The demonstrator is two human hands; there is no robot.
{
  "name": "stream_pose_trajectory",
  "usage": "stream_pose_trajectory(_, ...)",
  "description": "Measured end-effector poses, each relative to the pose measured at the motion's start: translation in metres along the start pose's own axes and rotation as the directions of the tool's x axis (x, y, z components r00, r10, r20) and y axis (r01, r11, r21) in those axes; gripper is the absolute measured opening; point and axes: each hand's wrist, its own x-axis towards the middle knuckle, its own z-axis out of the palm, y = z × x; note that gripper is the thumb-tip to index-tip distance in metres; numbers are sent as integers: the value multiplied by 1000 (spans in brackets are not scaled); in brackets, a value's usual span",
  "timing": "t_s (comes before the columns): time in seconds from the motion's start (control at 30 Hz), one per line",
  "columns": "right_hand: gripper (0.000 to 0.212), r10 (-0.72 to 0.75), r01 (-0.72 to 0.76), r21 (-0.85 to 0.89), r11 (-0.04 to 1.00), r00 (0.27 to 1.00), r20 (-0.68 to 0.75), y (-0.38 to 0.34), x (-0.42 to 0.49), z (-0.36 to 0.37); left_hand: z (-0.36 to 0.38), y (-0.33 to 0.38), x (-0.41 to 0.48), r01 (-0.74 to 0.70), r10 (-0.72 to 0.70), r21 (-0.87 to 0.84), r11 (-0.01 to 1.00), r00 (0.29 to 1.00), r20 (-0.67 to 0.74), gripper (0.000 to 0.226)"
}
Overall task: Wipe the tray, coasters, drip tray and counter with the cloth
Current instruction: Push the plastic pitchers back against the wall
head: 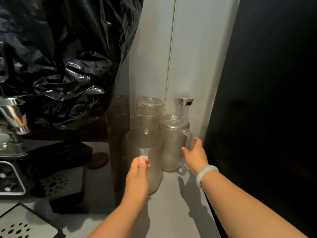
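Behind black bag (65,54), machine mostly hidden

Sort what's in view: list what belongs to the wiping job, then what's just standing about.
Belongs to the job:
- grey counter
- perforated metal drip tray
- round brown coaster
No cloth is visible.

Just standing about:
- lidless frosted pitcher, left hand on its handle
- lidded frosted pitcher, right hand at its handle
- steel-capped glass carafe
- crumpled black plastic bag

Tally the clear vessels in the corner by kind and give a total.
Lidded pitchers: 2, one at the back and one by the right hand
Open pitcher with no lid, its handle pinched by the left hand: 1
Carafe with a metal spout: 1
Total: 4
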Motion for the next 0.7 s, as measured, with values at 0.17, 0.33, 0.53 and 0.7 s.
stream_pose_trajectory(0.17, 55, 8, -7, 65, 998, 1000, -21, -4, 13, 5, -6, -1, 20, 35, -34, 61, 997, 999, -25, 27)
stream_pose_trajectory(0.33, 33, -44, 43, -17, 999, 998, -55, 3, 16, 2, -3, 1, 31, 49, -45, 79, 996, 998, -53, 26)
stream_pose_trajectory(0.53, 35, -114, 113, -24, 993, 993, -38, 11, 13, -3, 5, 5, 46, 103, -101, 58, 993, 994, -35, 29)
stream_pose_trajectory(0.7, 38, -143, 143, -5, 990, 989, 47, 9, 8, -5, 7, 2, 46, 86, -88, 90, 992, 996, 20, 28)
